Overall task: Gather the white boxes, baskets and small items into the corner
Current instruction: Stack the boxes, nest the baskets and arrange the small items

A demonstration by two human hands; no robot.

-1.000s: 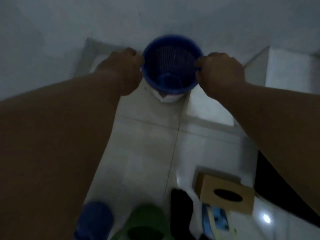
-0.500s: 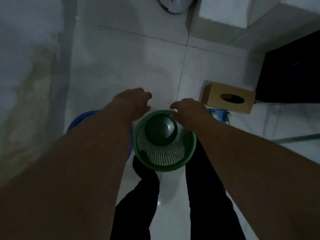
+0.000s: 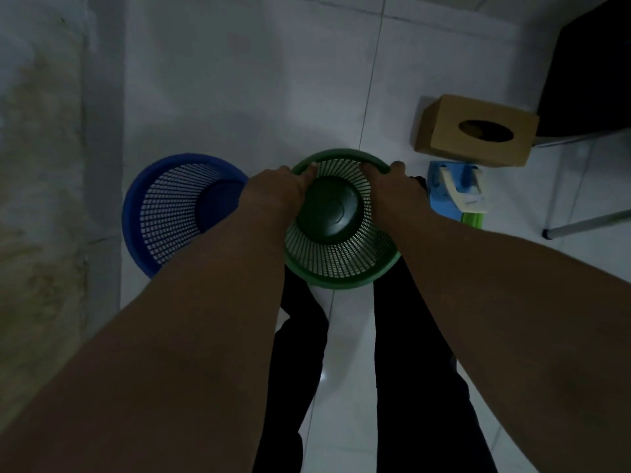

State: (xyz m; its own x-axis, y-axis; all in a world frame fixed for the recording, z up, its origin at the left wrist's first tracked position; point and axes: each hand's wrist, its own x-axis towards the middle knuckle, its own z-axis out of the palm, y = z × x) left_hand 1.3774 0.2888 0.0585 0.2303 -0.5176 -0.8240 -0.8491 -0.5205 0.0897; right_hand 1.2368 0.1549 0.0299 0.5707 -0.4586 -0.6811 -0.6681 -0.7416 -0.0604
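Observation:
A green mesh basket [image 3: 341, 264] stands upright on the white tiled floor between my legs. My left hand [image 3: 276, 192] grips its rim on the left side, with fingers curled over the edge. Gripping the rim on the right side is my right hand [image 3: 396, 189]. A blue mesh basket [image 3: 170, 213] stands just left of the green one, partly hidden by my left forearm. A brown cardboard tissue box [image 3: 478, 131] with an oval opening lies on the floor to the right.
A small blue and cream packet [image 3: 454, 189] lies beside the tissue box, with something green under it. A dark piece of furniture [image 3: 587, 70] with a metal leg [image 3: 587, 223] stands at the right. A stained wall [image 3: 44, 165] runs along the left.
A second ago both hands held a blue basket out near the white boxes. The view has since dropped to the floor at my feet, and both hands have closed on the green basket's rim.

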